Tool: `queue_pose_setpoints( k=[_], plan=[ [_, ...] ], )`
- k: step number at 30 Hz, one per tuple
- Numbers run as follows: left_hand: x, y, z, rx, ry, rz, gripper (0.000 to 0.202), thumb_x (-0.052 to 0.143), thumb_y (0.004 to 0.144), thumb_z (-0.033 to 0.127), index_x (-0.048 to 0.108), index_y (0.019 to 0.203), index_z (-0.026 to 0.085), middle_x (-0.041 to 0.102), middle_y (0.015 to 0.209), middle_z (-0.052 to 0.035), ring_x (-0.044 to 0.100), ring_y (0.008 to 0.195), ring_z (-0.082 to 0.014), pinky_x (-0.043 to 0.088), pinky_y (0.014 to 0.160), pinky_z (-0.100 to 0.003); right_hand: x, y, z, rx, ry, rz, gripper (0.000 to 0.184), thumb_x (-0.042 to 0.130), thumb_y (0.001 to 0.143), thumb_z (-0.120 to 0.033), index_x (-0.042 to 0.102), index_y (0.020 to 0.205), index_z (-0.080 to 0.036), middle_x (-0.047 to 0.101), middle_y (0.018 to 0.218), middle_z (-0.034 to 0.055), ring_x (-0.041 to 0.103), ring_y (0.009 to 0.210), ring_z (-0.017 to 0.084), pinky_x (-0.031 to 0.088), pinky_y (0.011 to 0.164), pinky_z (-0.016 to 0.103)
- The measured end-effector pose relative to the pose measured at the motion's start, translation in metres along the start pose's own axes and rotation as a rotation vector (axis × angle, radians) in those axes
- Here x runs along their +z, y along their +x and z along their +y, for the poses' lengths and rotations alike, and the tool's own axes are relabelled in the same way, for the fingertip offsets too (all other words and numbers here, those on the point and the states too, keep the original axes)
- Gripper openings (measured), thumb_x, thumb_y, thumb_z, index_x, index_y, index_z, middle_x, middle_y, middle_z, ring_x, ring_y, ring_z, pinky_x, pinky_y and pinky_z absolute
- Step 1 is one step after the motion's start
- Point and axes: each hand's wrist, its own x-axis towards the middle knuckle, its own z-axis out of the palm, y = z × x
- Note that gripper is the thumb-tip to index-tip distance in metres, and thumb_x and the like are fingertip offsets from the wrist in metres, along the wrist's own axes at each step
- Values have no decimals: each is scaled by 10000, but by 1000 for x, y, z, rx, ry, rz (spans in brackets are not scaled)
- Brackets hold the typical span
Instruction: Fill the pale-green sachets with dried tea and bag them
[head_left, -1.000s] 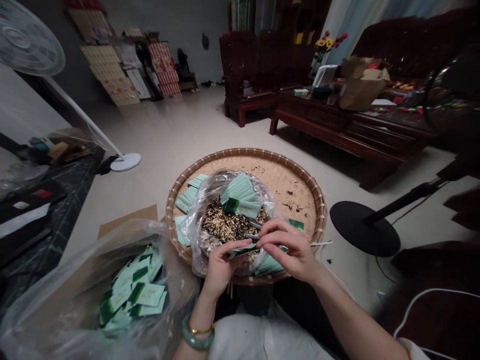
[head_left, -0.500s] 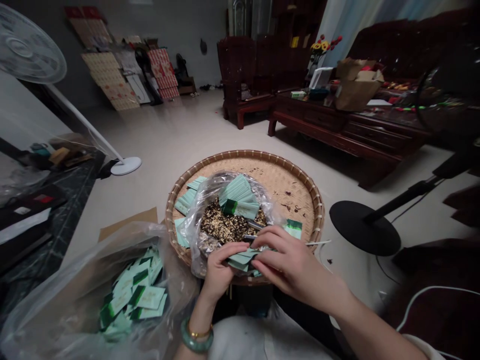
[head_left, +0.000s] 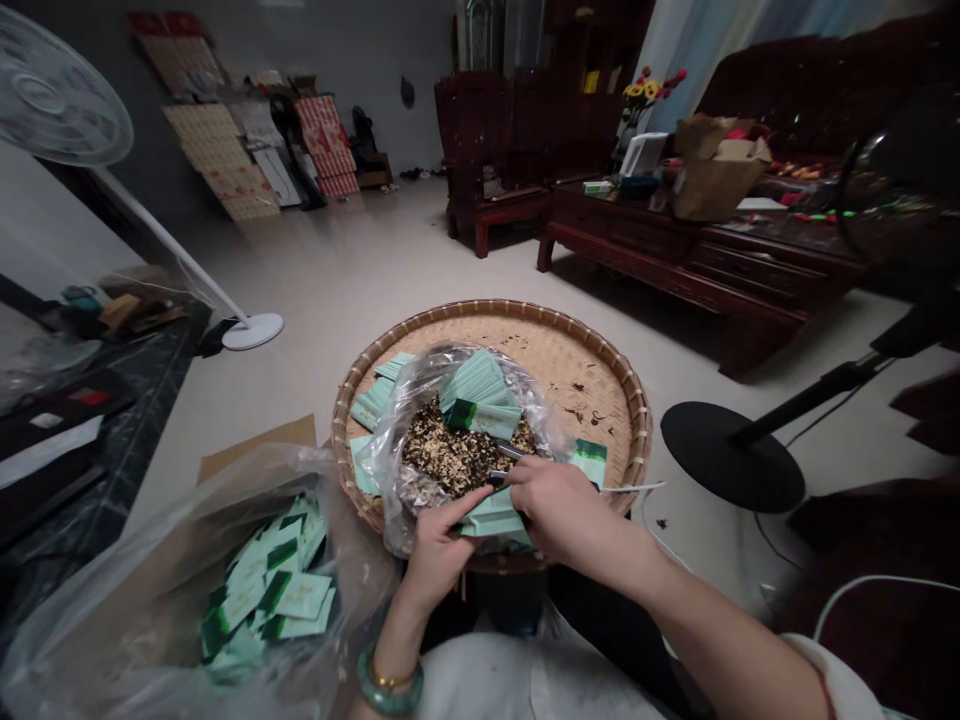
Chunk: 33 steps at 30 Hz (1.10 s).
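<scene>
In my left hand [head_left: 439, 545] a light green paper packet [head_left: 491, 515] is pinched, thumb along its edge. My right hand [head_left: 559, 505] is closed at the packet's right end; its fingertips are partly hidden. Two metal prongs, seemingly tweezers [head_left: 510, 450], stick out leftward from that hand over a clear plastic bag [head_left: 394, 470]. Inside the bag lies a dark and pale chopped dry mix [head_left: 457, 455], with a fanned stack of green packets [head_left: 480, 385] on top. The bag rests on a round woven bamboo tray [head_left: 510, 325].
More green packets [head_left: 371, 405] lie at the tray's left, and another packet [head_left: 590, 462] at its right. A large plastic bag [head_left: 112, 590] at lower left holds many loose packets [head_left: 300, 595]. Fan bases [head_left: 253, 332] stand on the floor, with a low wooden table [head_left: 675, 245] behind.
My right hand has curled its fingers in and turned more palm-down at the packet's right end. The packet now shows more of its face. My left hand keeps its grip.
</scene>
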Motion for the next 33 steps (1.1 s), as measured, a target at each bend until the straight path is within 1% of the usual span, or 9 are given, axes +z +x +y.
queue_pose_setpoints(
  k=[10, 13, 16, 19, 24, 26, 28, 30, 33],
  plan=[
    [1, 3, -4, -219, -205, 117, 384, 739, 600, 142, 740, 983, 175, 748, 951, -49, 681, 873, -221, 526, 832, -297, -18, 5, 8, -102, 359, 272, 128, 587, 858, -218, 710, 844, -186, 685, 811, 56, 585, 826, 178, 442, 718, 279],
    [1, 4, -6, -252, -316, 126, 336, 772, 612, 204, 743, 941, 140, 748, 920, -68, 679, 848, -226, 532, 830, -325, -19, 10, 13, -54, 470, 370, 130, 597, 850, -246, 711, 826, -189, 691, 785, 48, 603, 782, 168, 461, 693, 282],
    [1, 4, -3, -330, -509, 152, 322, 800, 598, 286, 729, 861, 114, 742, 839, -78, 691, 782, -223, 562, 764, -332, -15, 20, 20, 48, 567, 440, 133, 601, 840, -269, 709, 839, -191, 700, 785, 40, 618, 726, 154, 474, 642, 266],
    [1, 3, 4, -431, -634, 215, 399, 836, 536, 322, 692, 840, 107, 729, 793, -74, 701, 714, -212, 580, 640, -283, -9, 31, 24, 99, 592, 447, 206, 573, 858, -292, 684, 1004, -196, 702, 960, 64, 633, 834, 173, 491, 685, 280],
    [5, 1, 13, -487, -593, 190, 436, 812, 569, 341, 647, 902, 112, 708, 801, -58, 686, 623, -184, 545, 468, -223, -2, 37, 14, 105, 600, 436, 354, 454, 929, -398, 580, 1197, -204, 654, 1081, 87, 605, 936, 191, 461, 795, 319],
    [8, 0, 13, -482, -533, 143, 413, 801, 583, 330, 643, 897, 111, 697, 761, -43, 675, 597, -176, 526, 438, -213, 3, 40, 9, 86, 539, 364, 366, 523, 882, -463, 624, 1113, -197, 667, 994, 73, 602, 855, 185, 441, 722, 285],
    [11, -1, 12, -477, -474, 93, 386, 795, 586, 312, 639, 878, 112, 686, 708, -30, 671, 590, -178, 505, 424, -202, 9, 43, 7, 75, 480, 316, 321, 600, 826, -485, 678, 858, -175, 652, 780, 36, 564, 698, 152, 385, 615, 243],
    [11, -3, 11, -487, -428, 40, 355, 793, 586, 295, 634, 847, 115, 677, 661, -19, 665, 571, -175, 484, 420, -194, 15, 47, 10, 77, 477, 319, 360, 640, 802, -463, 609, 613, -158, 545, 580, -11, 468, 564, 110, 302, 533, 224],
    [8, -4, 9, -463, -365, -18, 307, 798, 586, 274, 646, 798, 112, 678, 640, -15, 656, 571, -156, 495, 489, -199, 24, 50, 17, 74, 556, 370, 445, 653, 802, -426, 482, 497, -151, 389, 487, -53, 351, 502, 81, 227, 491, 221]
  ],
)
